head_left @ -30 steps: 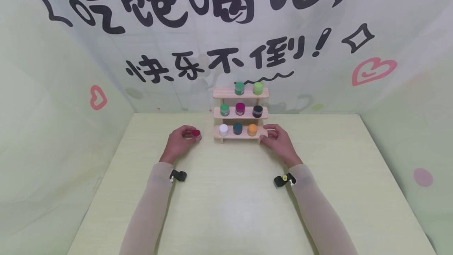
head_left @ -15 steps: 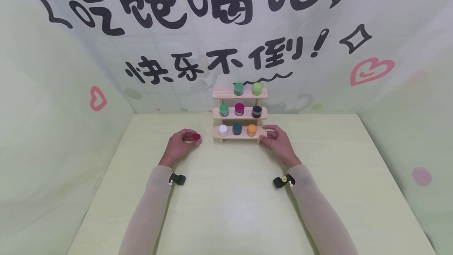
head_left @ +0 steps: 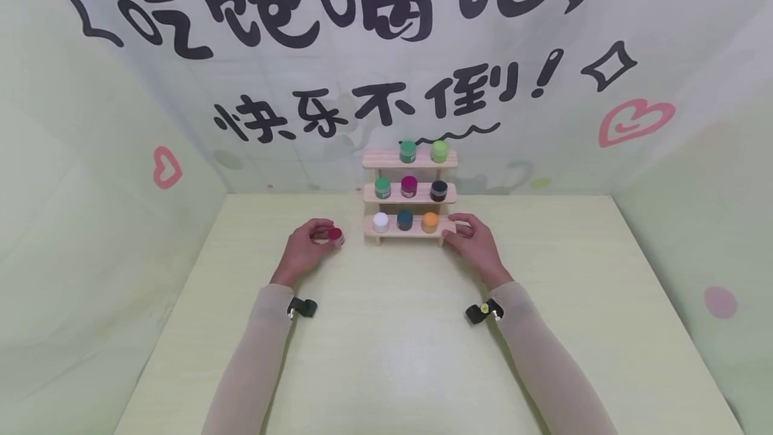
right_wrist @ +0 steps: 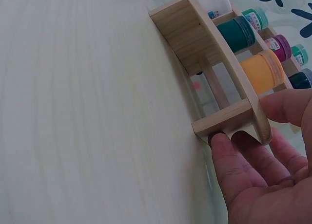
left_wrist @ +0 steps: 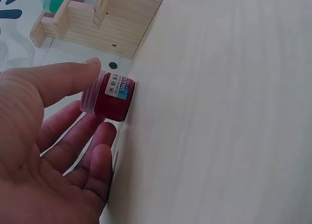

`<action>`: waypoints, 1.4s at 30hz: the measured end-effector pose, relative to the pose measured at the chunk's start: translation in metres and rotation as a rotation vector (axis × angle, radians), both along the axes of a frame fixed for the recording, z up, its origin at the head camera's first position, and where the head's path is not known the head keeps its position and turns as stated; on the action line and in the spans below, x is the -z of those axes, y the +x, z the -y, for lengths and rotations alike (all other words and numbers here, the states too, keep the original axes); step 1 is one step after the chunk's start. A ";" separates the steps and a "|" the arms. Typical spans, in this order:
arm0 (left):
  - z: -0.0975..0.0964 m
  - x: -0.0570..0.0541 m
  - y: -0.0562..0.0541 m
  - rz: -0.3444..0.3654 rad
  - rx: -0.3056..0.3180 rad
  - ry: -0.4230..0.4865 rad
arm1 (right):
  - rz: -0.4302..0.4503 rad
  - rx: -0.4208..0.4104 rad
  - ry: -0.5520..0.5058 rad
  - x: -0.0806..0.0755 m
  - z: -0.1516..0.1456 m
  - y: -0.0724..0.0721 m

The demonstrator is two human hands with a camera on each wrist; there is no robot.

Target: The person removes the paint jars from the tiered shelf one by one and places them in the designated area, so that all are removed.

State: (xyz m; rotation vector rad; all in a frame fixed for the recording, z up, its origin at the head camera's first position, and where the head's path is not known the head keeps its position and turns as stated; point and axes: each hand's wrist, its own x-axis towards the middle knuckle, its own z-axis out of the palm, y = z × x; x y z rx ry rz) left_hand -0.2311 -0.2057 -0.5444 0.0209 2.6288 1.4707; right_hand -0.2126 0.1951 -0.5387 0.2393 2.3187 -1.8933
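Observation:
A small red paint jar (left_wrist: 114, 97) with a clear ribbed lid is pinched at its lid between the thumb and fingers of my left hand (head_left: 304, 252). In the left wrist view its base meets the tabletop or is very close to it. Right of that hand stands a three-tier wooden display rack (head_left: 443, 227). My right hand (head_left: 477, 246) grips the right end of the lowest shelf, thumb on top and fingers beneath. That shelf carries a white jar (head_left: 380, 222), a dark teal jar (head_left: 404, 221) and an orange jar (right_wrist: 263, 70).
The middle shelf holds a green jar (head_left: 383, 188), a magenta jar (head_left: 408, 186) and a black jar (head_left: 439, 190). On top sit a green jar (head_left: 408, 152) and a light green jar (head_left: 439, 152). A printed cloth backdrop (head_left: 338, 166) rises behind the pale table (head_left: 386, 327).
Over the last second the left hand has brought the red paint jar slightly toward me. The right hand keeps its grip on the rack, and the jars there stay put.

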 end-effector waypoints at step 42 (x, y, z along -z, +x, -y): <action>-0.059 -0.095 -0.043 -0.224 0.002 0.114 | 0.049 -0.002 -0.113 0.005 -0.001 0.001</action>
